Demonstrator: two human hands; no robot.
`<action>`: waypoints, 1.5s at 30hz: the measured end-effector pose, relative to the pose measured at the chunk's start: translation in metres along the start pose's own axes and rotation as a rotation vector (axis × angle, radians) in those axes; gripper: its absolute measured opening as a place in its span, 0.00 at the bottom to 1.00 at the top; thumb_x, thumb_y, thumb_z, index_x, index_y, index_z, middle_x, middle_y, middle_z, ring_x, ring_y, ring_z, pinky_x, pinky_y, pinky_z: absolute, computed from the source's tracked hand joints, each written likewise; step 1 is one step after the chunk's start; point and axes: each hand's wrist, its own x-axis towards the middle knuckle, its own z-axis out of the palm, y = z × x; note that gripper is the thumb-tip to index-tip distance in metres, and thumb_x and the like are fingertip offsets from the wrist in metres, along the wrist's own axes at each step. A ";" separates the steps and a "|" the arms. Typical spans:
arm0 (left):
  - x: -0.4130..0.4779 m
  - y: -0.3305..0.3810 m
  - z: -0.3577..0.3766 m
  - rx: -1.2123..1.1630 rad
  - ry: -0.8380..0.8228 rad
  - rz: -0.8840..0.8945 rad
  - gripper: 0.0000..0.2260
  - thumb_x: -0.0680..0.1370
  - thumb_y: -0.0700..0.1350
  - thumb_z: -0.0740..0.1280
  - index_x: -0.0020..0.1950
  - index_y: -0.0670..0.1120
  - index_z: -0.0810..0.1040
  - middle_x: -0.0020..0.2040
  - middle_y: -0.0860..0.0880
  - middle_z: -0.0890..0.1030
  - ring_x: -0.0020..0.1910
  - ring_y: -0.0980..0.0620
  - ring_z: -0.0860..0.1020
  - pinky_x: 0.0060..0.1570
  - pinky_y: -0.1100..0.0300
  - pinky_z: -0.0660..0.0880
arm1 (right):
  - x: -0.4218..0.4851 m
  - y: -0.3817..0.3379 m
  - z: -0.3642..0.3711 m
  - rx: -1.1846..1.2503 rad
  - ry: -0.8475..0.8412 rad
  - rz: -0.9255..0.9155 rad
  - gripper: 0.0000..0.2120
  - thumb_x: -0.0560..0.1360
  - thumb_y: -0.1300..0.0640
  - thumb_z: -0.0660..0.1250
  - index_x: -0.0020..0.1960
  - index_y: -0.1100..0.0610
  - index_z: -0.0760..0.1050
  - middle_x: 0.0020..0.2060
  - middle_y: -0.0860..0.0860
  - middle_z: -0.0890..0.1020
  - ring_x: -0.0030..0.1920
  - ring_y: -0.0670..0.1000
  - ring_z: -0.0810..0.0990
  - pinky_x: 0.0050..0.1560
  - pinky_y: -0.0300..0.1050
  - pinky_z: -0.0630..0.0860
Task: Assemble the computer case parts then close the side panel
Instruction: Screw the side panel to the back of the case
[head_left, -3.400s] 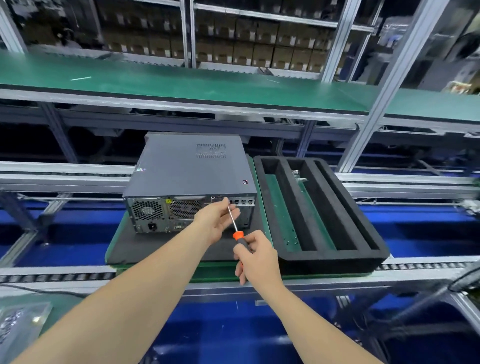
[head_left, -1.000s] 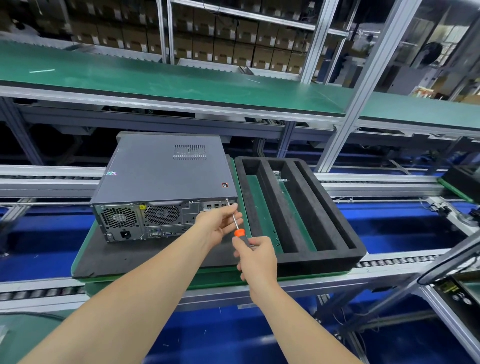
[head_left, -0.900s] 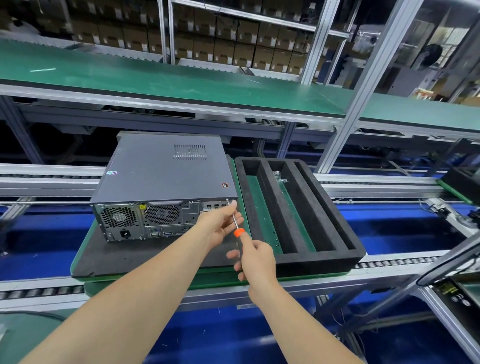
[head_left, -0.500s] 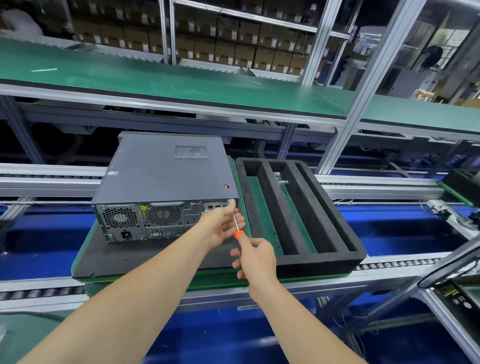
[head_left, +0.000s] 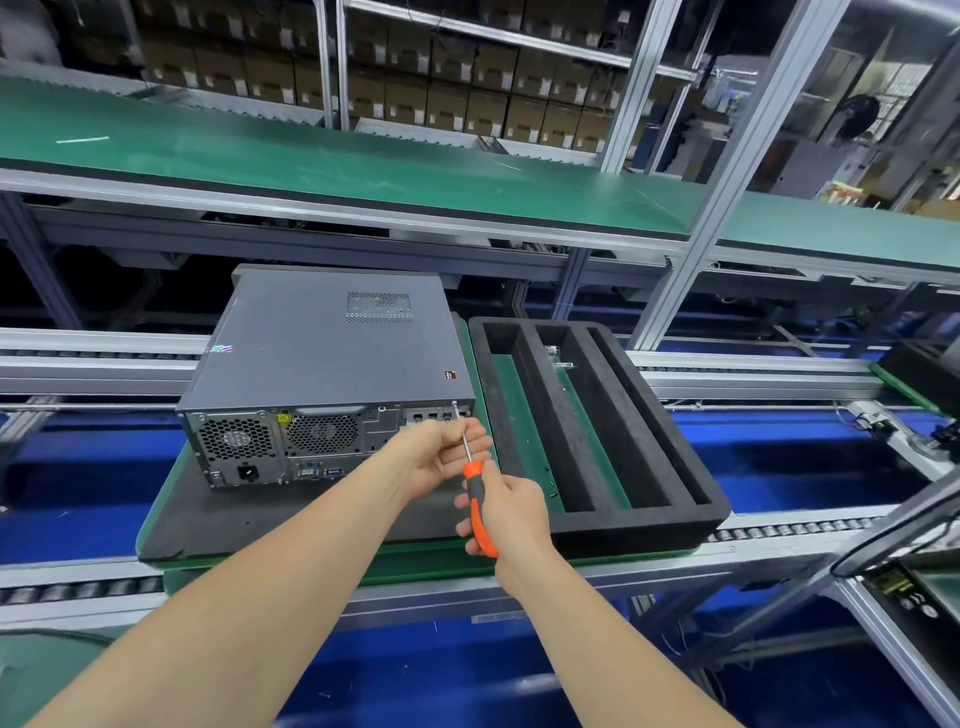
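A grey computer case lies flat on a black mat, its rear panel with fans and ports facing me and its side panel on top. My right hand grips the orange-and-black handle of a screwdriver. The metal shaft slants up to the case's upper right rear corner, where the tip meets the edge. My left hand pinches the shaft between its fingertips, close to the rear panel.
A black foam tray with long slots sits right of the case on the same green pallet. Roller rails run in front and behind. A green shelf spans above. Another station's equipment juts in at lower right.
My right hand has shifted its hold on the handle and sits a little lower; the screwdriver stays at the same rear corner. The left hand keeps steadying the shaft.
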 end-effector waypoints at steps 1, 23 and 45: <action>0.000 0.001 0.002 0.041 0.038 0.017 0.06 0.82 0.38 0.66 0.54 0.35 0.79 0.40 0.42 0.86 0.36 0.48 0.87 0.32 0.56 0.83 | -0.001 0.000 0.000 -0.003 0.004 -0.021 0.19 0.79 0.41 0.70 0.53 0.58 0.80 0.41 0.56 0.86 0.28 0.50 0.80 0.27 0.44 0.76; -0.002 -0.011 0.015 -0.067 0.025 0.063 0.06 0.84 0.36 0.62 0.57 0.36 0.78 0.44 0.42 0.86 0.38 0.49 0.87 0.36 0.55 0.84 | 0.003 0.002 -0.013 -0.101 -0.080 -0.051 0.15 0.81 0.45 0.69 0.49 0.57 0.84 0.35 0.51 0.83 0.29 0.50 0.81 0.29 0.43 0.74; 0.169 -0.055 0.089 0.739 0.362 0.454 0.19 0.79 0.28 0.60 0.56 0.48 0.84 0.54 0.46 0.85 0.53 0.47 0.84 0.56 0.61 0.80 | 0.230 0.004 -0.144 -0.331 0.076 -0.237 0.13 0.80 0.46 0.67 0.40 0.50 0.73 0.36 0.49 0.81 0.43 0.55 0.86 0.47 0.54 0.81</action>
